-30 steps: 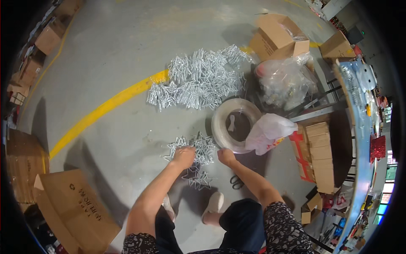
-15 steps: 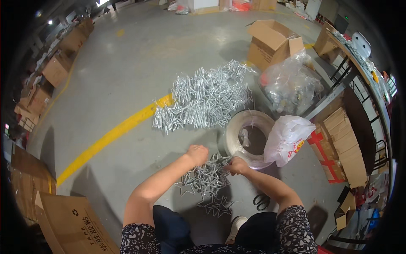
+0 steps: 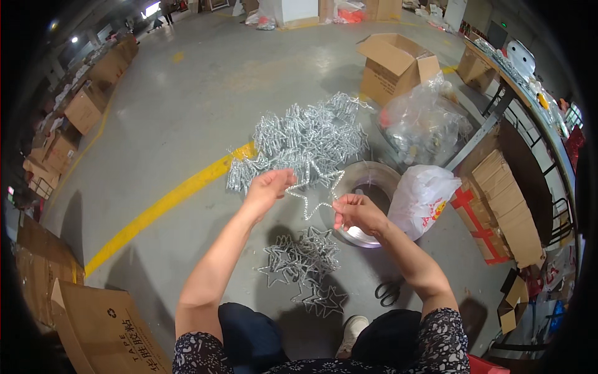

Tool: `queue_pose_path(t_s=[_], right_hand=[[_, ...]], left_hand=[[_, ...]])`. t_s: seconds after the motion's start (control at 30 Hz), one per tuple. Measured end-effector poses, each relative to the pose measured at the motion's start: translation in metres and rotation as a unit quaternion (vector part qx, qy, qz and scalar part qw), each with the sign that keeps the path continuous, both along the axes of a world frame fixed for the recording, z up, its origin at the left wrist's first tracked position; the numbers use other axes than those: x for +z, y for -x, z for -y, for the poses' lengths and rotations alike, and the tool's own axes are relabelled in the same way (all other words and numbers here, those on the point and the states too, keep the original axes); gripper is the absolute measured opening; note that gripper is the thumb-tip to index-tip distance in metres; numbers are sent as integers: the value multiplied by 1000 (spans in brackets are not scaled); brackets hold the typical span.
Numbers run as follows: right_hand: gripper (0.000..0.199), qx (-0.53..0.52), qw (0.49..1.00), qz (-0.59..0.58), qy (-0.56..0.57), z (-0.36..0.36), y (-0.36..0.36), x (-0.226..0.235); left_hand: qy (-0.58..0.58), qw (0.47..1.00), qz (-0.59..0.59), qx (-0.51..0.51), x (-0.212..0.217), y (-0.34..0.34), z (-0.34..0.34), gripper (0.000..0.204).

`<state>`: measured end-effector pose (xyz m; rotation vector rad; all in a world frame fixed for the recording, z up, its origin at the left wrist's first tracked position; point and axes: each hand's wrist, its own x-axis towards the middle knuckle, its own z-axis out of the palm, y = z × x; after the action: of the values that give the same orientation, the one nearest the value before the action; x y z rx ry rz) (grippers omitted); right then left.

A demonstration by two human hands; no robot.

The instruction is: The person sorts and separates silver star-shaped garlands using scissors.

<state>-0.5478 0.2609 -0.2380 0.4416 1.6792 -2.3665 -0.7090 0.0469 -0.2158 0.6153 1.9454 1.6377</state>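
A silver tinsel star outline (image 3: 306, 210) is held up in front of me. My right hand (image 3: 360, 213) pinches its lower right point. My left hand (image 3: 269, 188) is closed, fingertips together at the star's left point. Below the hands, a small tangled heap of silver stars (image 3: 302, 258) lies on the floor. Farther off spreads a larger pile of similar silver stars (image 3: 305, 137). Right of the hands, a coil of clear tubing or strapping (image 3: 349, 187) lies partly behind my right hand. Black-handled scissors (image 3: 389, 293) rest near my right knee.
A white plastic bag (image 3: 425, 196) leans by the coil. Behind it are a filled clear bag (image 3: 423, 121) and an open carton (image 3: 395, 68). A long table (image 3: 529, 93) runs along the right. Another carton (image 3: 103, 327) stands at lower left; a yellow line (image 3: 168, 202) crosses the floor.
Both hands have risen from the small heap, moving up and away from me. A single star is now lifted between them, apart from the heap.
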Motion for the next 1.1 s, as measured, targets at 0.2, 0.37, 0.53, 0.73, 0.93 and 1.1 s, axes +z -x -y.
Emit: queue_pose_path(t_s=[0.2, 0.37, 0.53, 0.73, 0.93, 1.1], right_hand=[[18, 13, 1000, -12, -20, 17, 3, 15], [20, 4, 999, -15, -51, 26, -3, 29], [23, 11, 997, -28, -66, 30, -8, 30], [27, 23, 993, -18, -115, 36, -6, 34], [54, -138, 840, -256, -458, 25, 2, 2], [49, -86, 871, -339, -344, 42, -6, 87]], left_hand=[[-119, 981, 155, -16, 31, -8, 13, 34], [-172, 975, 136, -28, 27, -9, 11, 33], [-172, 975, 138, -11, 30, -18, 7, 31], [-180, 975, 126, -12, 39, -24, 10, 27], [-181, 983, -6, 13, 44, -36, 8, 21], [-121, 958, -257, 37, 51, -51, 9, 16]])
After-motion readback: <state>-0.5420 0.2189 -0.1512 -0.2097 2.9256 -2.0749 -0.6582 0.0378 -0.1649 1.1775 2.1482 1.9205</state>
